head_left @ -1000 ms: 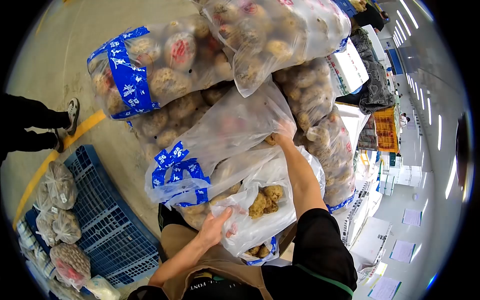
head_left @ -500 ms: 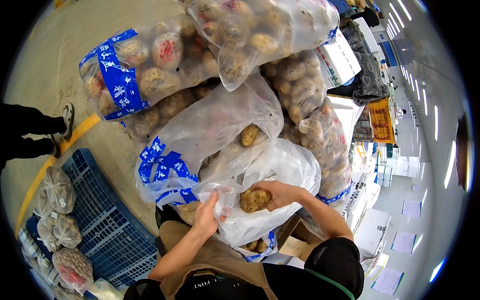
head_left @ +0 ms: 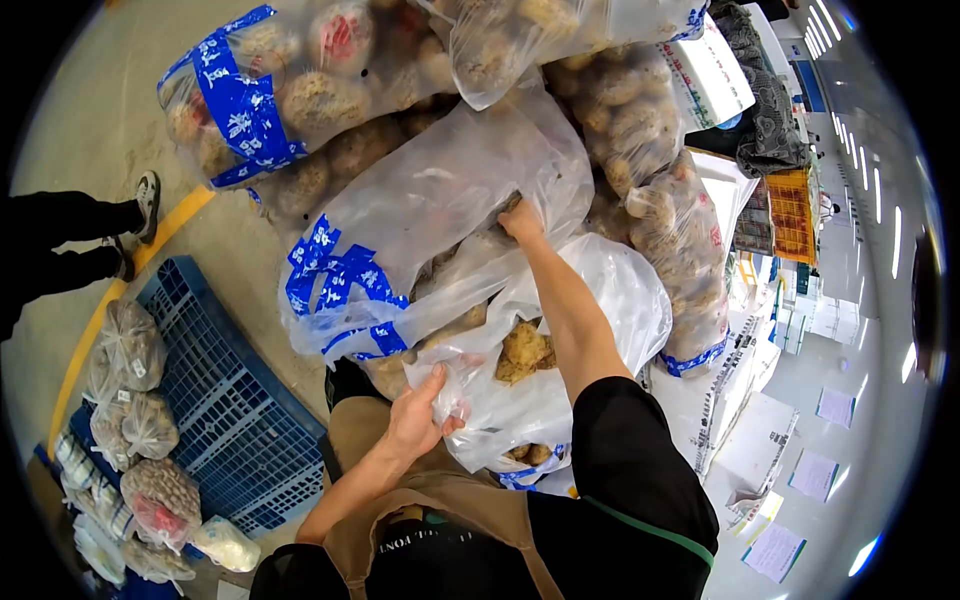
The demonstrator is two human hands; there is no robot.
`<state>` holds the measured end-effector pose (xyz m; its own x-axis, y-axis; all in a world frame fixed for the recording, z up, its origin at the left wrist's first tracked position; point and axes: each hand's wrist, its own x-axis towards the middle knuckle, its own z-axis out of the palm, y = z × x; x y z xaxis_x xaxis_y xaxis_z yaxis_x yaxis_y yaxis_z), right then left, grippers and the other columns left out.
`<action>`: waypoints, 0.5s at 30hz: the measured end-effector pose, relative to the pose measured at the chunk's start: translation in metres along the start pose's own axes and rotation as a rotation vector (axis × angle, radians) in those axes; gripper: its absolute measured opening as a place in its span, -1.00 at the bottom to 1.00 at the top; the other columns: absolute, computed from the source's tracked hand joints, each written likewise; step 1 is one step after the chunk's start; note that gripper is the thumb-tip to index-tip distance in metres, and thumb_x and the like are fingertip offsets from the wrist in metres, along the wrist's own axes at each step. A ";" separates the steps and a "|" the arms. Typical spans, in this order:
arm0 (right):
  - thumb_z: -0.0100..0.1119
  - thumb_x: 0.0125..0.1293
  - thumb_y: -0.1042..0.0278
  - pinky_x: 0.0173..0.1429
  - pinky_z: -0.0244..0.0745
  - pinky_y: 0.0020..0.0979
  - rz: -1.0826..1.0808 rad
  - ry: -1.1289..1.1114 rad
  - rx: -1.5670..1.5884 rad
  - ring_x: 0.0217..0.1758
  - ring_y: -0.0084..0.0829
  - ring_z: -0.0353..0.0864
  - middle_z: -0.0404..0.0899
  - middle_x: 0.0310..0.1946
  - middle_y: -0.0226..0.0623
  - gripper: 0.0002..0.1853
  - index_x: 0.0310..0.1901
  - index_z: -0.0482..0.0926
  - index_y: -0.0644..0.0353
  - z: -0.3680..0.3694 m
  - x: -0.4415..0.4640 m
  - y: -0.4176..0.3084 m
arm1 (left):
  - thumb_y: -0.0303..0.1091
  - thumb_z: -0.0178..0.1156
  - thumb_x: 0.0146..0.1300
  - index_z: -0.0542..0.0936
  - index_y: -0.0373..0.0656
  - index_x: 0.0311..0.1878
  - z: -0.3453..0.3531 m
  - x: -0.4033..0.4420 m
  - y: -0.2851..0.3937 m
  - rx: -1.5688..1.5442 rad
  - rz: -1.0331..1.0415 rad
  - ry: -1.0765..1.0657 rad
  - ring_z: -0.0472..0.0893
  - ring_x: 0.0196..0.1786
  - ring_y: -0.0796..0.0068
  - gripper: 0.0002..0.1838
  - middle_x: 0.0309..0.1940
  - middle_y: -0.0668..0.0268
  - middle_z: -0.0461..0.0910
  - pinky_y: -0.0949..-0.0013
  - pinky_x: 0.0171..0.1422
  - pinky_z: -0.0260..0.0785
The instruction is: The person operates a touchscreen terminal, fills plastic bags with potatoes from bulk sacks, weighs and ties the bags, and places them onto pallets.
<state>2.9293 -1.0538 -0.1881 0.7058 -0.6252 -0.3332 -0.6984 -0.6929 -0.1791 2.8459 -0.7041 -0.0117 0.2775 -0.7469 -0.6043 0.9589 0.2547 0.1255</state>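
My left hand (head_left: pixel 420 415) pinches the edge of a thin white plastic bag (head_left: pixel 625 290), keeping its mouth apart. Inside that opening lies a lumpy yellow-brown potato (head_left: pixel 525 352). Further forward, my right hand (head_left: pixel 520 222) reaches into a tear in a large clear plastic sack (head_left: pixel 430 215) with blue printed tape. Its fingers close around a potato at the tear, mostly hidden by the hand and the plastic.
Full potato sacks (head_left: pixel 320 100) lie piled ahead and to the right. A blue plastic pallet (head_left: pixel 230 410) and several small bagged goods (head_left: pixel 160 495) are at left, near another person's legs (head_left: pixel 75 235). White boxes (head_left: pixel 750 440) stand at right.
My right hand has left one potato in the white bag and moved forward to the tear in the large sack. My left hand still holds the white bag's edge.
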 end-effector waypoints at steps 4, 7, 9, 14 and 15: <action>0.20 -0.15 0.40 0.10 0.40 -0.37 0.058 -0.220 0.539 0.08 -0.33 0.51 0.54 -0.04 -0.08 -0.41 0.06 0.46 0.26 -0.018 0.001 0.018 | -0.07 -0.21 0.45 0.39 -0.14 0.18 0.005 0.002 0.009 -0.080 -0.045 0.077 0.44 -0.53 0.51 -0.57 0.08 0.30 0.51 0.52 -0.53 0.24; 0.16 -0.19 0.49 0.09 0.41 -0.43 -0.096 -0.489 0.894 0.07 -0.42 0.48 0.50 0.02 -0.20 -0.26 0.20 0.35 0.23 -0.084 -0.044 0.014 | -0.05 -0.21 0.44 0.37 -0.09 0.18 0.011 0.011 0.013 -0.151 -0.026 0.088 0.43 -0.53 0.54 -0.58 0.12 0.35 0.48 0.60 -0.57 0.19; 0.16 -0.23 0.52 0.12 0.42 -0.43 -0.213 -0.594 1.028 0.07 -0.42 0.48 0.47 0.07 -0.25 -0.19 0.25 0.30 0.24 -0.129 -0.104 0.007 | -0.04 -0.19 0.44 0.36 -0.08 0.19 0.010 0.016 0.014 -0.244 -0.026 0.136 0.42 -0.54 0.57 -0.57 0.11 0.38 0.49 0.62 -0.59 0.16; 0.25 -0.32 0.51 0.42 0.08 -0.38 -0.242 -1.121 0.968 0.35 -0.30 0.22 0.32 0.25 -0.20 -0.08 0.29 0.25 0.27 -0.151 -0.190 0.031 | -0.04 -0.15 0.42 0.35 -0.12 0.22 0.024 0.013 0.012 -0.211 -0.020 0.042 0.40 -0.57 0.60 -0.55 0.16 0.32 0.45 0.61 -0.65 0.12; 0.23 -0.16 0.46 0.41 0.09 -0.39 -0.130 -1.171 0.849 0.35 -0.31 0.22 0.29 0.28 -0.19 -0.19 0.28 0.27 0.26 -0.145 -0.202 0.043 | -0.04 -0.16 0.42 0.34 -0.13 0.22 0.023 0.005 0.008 -0.204 -0.034 0.006 0.40 -0.57 0.58 -0.54 0.16 0.28 0.44 0.60 -0.65 0.13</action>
<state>2.7737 -1.0092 0.0056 0.5588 0.3580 -0.7481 -0.7902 -0.0439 -0.6112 2.8566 -0.7202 0.0047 0.2441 -0.7536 -0.6103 0.9355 0.3488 -0.0565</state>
